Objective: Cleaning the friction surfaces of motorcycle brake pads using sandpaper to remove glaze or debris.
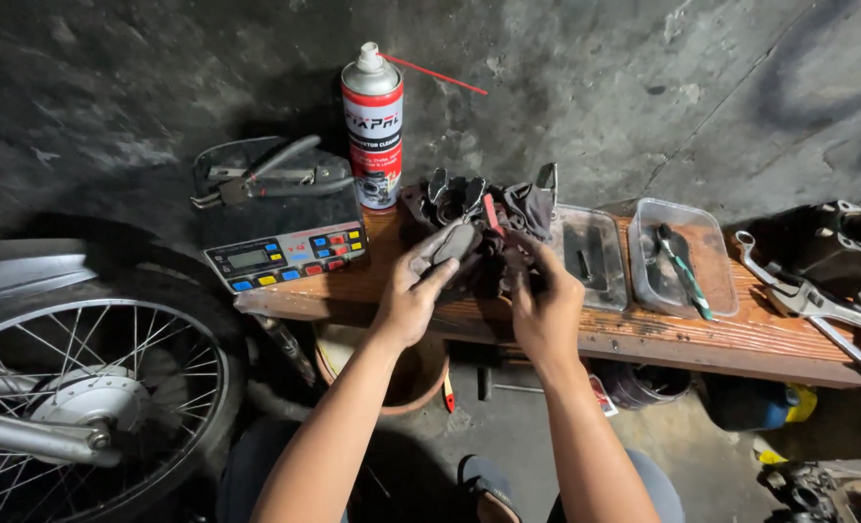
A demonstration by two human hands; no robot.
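Observation:
A dark, greasy metal engine part (pixel 484 218) wrapped partly in a dirty rag (pixel 525 205) sits on a wooden bench (pixel 643 334). My left hand (pixel 413 295) presses a small grey pad-like piece (pixel 453 242) against the part's left side. My right hand (pixel 544 305) grips the part and rag from the right front. Both hands are smeared with grime.
A red-and-white spray can (pixel 373 121) with a red straw stands behind. A black device with coloured buttons (pixel 285 254) carries pliers (pixel 256 179). Two clear plastic tubs (pixel 684 254) hold tools, one a green-handled brush. Engine casings (pixel 837 257) lie right; a spoked wheel (pixel 81 387) sits left.

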